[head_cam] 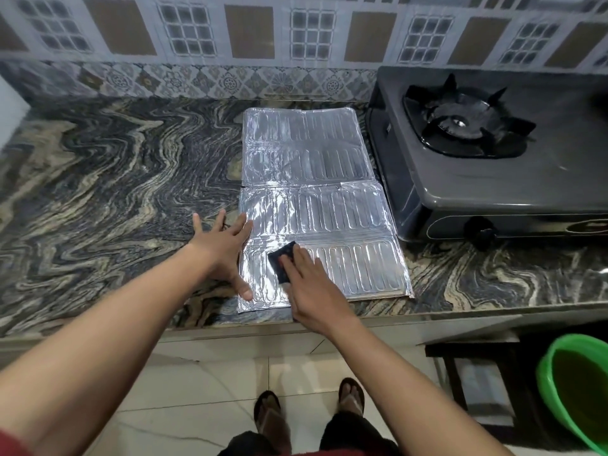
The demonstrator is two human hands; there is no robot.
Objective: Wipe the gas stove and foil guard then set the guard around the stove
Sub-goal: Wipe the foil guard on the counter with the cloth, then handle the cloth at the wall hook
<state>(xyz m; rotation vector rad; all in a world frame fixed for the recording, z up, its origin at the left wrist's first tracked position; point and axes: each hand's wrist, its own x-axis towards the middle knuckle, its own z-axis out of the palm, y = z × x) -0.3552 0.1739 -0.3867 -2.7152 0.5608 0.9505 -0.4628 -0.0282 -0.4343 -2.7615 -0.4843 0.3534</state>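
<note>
The silver foil guard (pixel 316 192) lies flat and unfolded on the marbled counter (pixel 115 179), just left of the dark gas stove (pixel 477 172). My left hand (pixel 227 248) is spread flat, palm down, across the guard's near left edge, thumb resting on the foil. My right hand (pixel 306 284) presses a small dark cloth (pixel 281 260) onto the guard's nearest panel. The stove's single visible burner (pixel 464 121) sits under a black pan support, and a black knob (pixel 478 227) is on its front.
A green bucket (pixel 575 390) stands on the floor at lower right beside a dark stand (pixel 460 366) under the counter. The tiled wall (pixel 296 37) runs behind the counter. My sandalled feet (pixel 309 409) are on the pale floor tiles.
</note>
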